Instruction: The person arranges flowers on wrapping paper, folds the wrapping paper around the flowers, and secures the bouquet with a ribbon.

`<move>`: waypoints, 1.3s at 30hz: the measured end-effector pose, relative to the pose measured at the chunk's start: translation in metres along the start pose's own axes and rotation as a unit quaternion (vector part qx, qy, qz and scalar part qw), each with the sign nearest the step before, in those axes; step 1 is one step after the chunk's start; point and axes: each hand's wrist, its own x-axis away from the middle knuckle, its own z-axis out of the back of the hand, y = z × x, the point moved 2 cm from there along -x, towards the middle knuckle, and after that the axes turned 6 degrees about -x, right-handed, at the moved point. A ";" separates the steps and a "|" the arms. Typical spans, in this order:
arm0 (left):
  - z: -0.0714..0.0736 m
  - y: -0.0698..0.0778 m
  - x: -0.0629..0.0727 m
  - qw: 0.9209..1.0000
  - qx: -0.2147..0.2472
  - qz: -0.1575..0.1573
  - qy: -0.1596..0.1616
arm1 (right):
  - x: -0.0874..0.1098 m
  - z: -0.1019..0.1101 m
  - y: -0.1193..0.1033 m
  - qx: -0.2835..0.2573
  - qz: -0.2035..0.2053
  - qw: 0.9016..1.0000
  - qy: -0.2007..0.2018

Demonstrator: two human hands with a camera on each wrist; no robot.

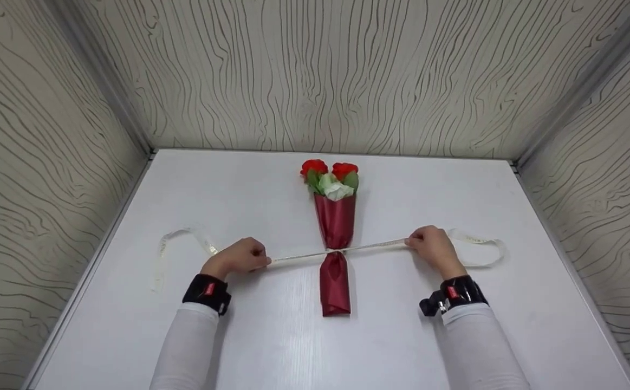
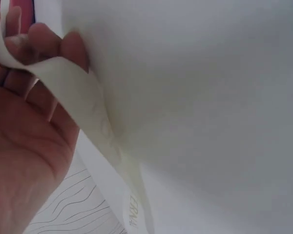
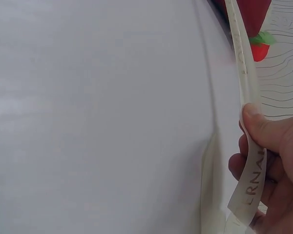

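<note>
A bouquet wrapped in dark red paper (image 1: 337, 219) lies on the white table, with red flowers (image 1: 315, 169) and a white flower (image 1: 337, 189) at its top. Round its narrow waist runs a cream ribbon (image 1: 369, 246) with printed lettering, stretched nearly straight to both sides. The left hand (image 1: 240, 255) pinches the ribbon left of the bouquet; in the left wrist view its loose length (image 2: 73, 92) passes over the curled fingers. On the other side the right hand (image 1: 433, 249) pinches it between thumb and fingers, and printed ribbon (image 3: 254, 180) hangs below the grip.
Loose ribbon ends lie on the white table (image 1: 271, 200), one curving at the left (image 1: 161, 254) and one looping at the right (image 1: 496, 252). Wood-grain patterned panels (image 1: 304, 76) rise behind and on both sides. Black camera bands (image 1: 206, 292) circle both wrists.
</note>
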 end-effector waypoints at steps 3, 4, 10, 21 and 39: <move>-0.002 -0.002 0.004 1.000 0.012 0.013 -0.021 | 0.000 -0.002 0.000 0.003 0.001 1.000 -0.006; -0.002 -0.002 0.005 0.999 0.019 0.017 -0.027 | 0.000 -0.003 0.000 0.002 0.001 1.000 -0.007; -0.002 -0.005 0.008 0.998 0.036 0.025 -0.046 | 0.002 -0.007 0.000 0.005 0.004 1.000 -0.006; 0.004 0.005 0.010 0.997 -0.066 0.040 0.008 | 0.007 -0.014 -0.009 0.104 0.036 0.992 -0.056; -0.026 0.045 -0.014 0.993 -0.107 -0.041 0.028 | 0.016 -0.035 -0.044 0.108 0.107 0.987 -0.053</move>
